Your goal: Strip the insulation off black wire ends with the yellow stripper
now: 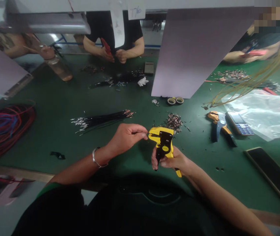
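Right hand [173, 161] clenched around yellow wire stripper [164, 144], tool held above green bench mat [56, 131]. Left hand [126, 137] pinching one thin wire [143, 133], tip at stripper mouth. One metal bracelet [97, 158] on left wrist. Next out: one smartphone [272, 173], one black wire bundle [100, 119], one terminal pile [174, 122], second stripper [220, 126], one keypad phone [239, 123], two tape rolls [175, 100]. Far side: one co-worker [114, 36], both hands at red-handled tool [106, 46].
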Available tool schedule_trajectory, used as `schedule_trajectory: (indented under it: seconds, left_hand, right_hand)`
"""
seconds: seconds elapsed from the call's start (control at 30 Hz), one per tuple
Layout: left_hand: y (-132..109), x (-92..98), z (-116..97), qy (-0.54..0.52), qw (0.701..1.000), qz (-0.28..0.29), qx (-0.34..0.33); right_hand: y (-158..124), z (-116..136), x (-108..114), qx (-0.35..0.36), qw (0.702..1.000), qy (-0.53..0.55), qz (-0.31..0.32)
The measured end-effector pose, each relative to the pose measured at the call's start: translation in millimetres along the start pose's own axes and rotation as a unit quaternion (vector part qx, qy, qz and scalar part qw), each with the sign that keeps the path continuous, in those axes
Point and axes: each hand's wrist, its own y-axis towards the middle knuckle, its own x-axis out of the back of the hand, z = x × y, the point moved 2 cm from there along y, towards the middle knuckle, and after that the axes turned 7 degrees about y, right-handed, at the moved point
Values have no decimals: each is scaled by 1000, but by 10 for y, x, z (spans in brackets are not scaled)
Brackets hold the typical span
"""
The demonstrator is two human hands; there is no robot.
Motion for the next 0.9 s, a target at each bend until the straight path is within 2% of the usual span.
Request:
schedule_trajectory:
  seconds: [0.2, 0.47, 0.8, 0.9]
  left_hand:
    - [-9, -15, -5, 5, 1000, -2, -15]
    - [1, -17, -1, -16, 1000, 5, 1]
    - [-3, -18, -5, -19, 1000, 17, 5]
    - [-2, -16, 1, -18, 1000, 13, 4]
  right_hand:
    - [14, 18, -20, 7, 1000, -3, 0]
    - [17, 4, -23, 2, 1000, 6, 0]
    - [14, -93, 64, -8, 1000, -2, 23]
    - [9, -114, 70, -6, 1000, 0, 13]
